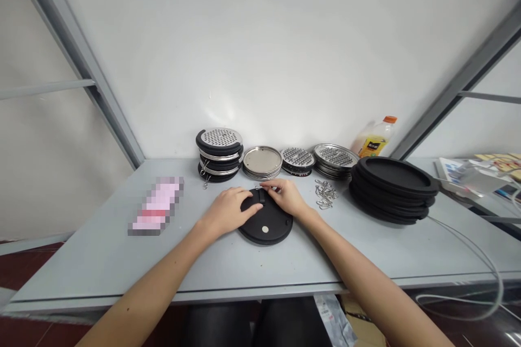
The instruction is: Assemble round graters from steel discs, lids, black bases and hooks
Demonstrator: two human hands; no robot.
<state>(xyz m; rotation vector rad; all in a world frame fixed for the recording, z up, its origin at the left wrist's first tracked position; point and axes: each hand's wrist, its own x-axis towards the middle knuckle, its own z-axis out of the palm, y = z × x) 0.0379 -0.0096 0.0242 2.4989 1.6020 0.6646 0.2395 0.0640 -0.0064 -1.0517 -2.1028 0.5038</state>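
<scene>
A round black disc (pixel 266 225) lies flat on the table in front of me, with a pale round spot near its front edge. My left hand (pixel 230 209) holds it at the left edge, its thumb laid across the top beside a small black raised piece. At the disc's far edge my right hand (pixel 284 195) is closed in a pinch on a small metal wire hook (pixel 258 187), partly hidden by the fingers. To the right of that hand lies a loose pile of metal wire hooks (pixel 325 194).
Along the wall stand a stack of finished-looking grater discs (pixel 222 138), plain metal discs (pixel 262 160), small grater plates (pixel 298 157) and larger rimmed ones (pixel 336 156). Black round rims (pixel 393 195) are stacked at right, before a juice bottle (pixel 376 138). A blurred pink item (pixel 158 203) lies left.
</scene>
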